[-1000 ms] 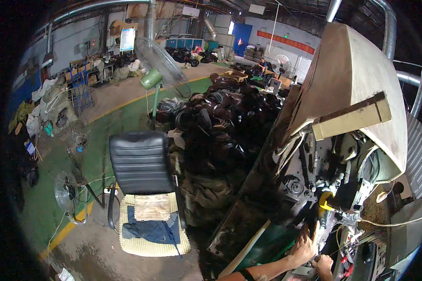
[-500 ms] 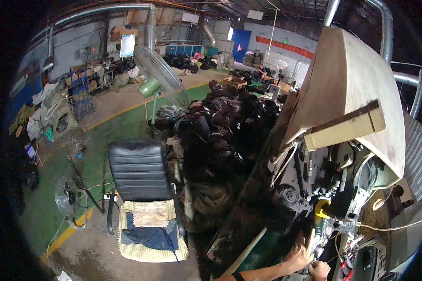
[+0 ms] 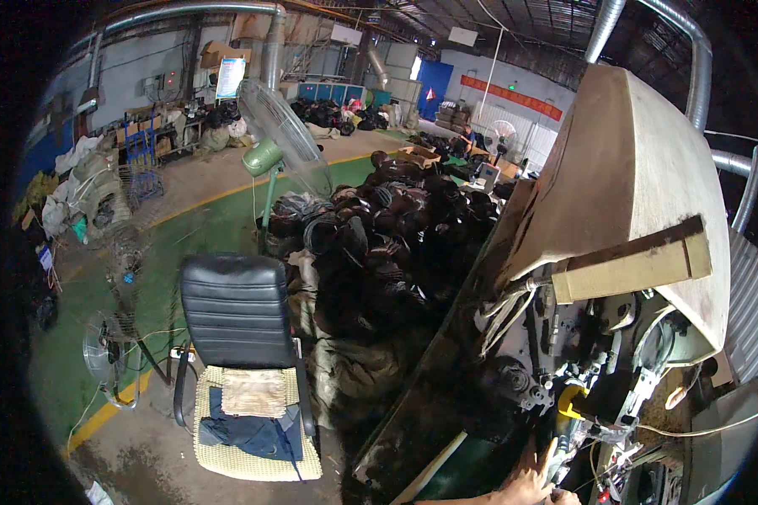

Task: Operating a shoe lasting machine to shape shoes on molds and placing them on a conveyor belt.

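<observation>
My left hand [image 3: 529,478] reaches in from the lower edge against the dark, greasy machine [image 3: 514,379]. Its fingers are stretched out and apart, pointing up beside a metal part below a bright yellow curved piece [image 3: 569,402]. Only the top of my right hand [image 3: 564,498] shows, cut off by the lower edge just right of the left hand. It looks closed; whatever lies in its fingers is hidden. Shiny metal fittings [image 3: 619,459] and thin wires sit to the right of both hands.
A large beige hood [image 3: 648,185] with a cardboard strip [image 3: 636,268] hangs over the machine. To the left stand a black chair [image 3: 234,303] with a cloth on its seat and a green fan [image 3: 264,157]. Dark bundles [image 3: 387,227] are heaped behind. A pale bar [image 3: 429,467] slants near my left forearm.
The view has shifted, so the machine and hood sit lower in the picture. Both hands are nearer the lower edge, and my right hand is now mostly cut off.
</observation>
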A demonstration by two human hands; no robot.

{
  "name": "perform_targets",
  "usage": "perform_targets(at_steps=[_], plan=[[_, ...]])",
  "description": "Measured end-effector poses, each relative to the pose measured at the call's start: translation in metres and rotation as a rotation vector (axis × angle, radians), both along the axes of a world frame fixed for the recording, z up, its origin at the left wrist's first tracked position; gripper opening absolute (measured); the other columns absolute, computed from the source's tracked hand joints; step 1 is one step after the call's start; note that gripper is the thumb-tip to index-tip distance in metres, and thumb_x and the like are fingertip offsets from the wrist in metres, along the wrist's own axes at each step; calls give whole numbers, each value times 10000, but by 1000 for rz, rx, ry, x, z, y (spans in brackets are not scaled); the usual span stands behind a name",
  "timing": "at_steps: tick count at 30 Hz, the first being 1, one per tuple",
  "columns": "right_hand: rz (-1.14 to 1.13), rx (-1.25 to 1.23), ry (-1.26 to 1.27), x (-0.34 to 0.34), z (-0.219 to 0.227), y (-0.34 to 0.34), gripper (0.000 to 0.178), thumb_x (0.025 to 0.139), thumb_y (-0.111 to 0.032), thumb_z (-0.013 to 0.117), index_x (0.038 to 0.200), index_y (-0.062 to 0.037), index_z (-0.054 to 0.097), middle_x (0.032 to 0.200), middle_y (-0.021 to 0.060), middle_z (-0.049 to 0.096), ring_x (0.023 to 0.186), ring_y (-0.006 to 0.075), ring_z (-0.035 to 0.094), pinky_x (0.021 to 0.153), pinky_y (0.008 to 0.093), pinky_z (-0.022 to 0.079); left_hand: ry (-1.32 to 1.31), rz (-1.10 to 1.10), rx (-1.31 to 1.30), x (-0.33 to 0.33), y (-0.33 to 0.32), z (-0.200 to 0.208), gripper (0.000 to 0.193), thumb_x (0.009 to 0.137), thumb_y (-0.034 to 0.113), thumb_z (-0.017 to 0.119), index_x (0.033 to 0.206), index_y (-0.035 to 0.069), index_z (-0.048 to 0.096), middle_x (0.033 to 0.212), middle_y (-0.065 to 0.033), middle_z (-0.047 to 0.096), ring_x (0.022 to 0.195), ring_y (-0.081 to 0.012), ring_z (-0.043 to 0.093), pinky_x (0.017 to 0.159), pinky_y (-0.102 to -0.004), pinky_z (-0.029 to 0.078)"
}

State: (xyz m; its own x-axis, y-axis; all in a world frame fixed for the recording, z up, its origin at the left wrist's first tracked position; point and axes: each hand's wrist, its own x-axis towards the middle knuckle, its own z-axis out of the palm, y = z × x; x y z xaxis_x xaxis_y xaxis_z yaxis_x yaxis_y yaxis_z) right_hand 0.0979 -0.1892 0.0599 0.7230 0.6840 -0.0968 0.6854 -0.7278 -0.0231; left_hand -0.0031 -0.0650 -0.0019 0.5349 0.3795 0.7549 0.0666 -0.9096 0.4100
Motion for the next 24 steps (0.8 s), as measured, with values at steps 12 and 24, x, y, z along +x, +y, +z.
perform_targets(at_steps=[12, 24], plan=[[43, 154, -16, -3, -2, -5, 300, 912, -389, 640, 1033, -133, 742, 914, 150, 729, 864, 374, 692, 735, 444, 547, 4, -98, -195, -12, -4, 15, 226, 864, 224, 579, 822, 30, 686, 882, -314, 616, 598, -378, 580, 493, -524, 459], [-4, 782, 778, -6, 1, 17, 589, 991, -344, 604, 1470, -41, 443, 1414, 277, 517, 1284, 357, 554, 1039, 404, 461, -24, -213, -491, -31, 35, 54, 919, 869, 214, 769, 1499, -79, 168, 1361, -283, 464, 1149, -340, 547, 1008, -427, 461]])
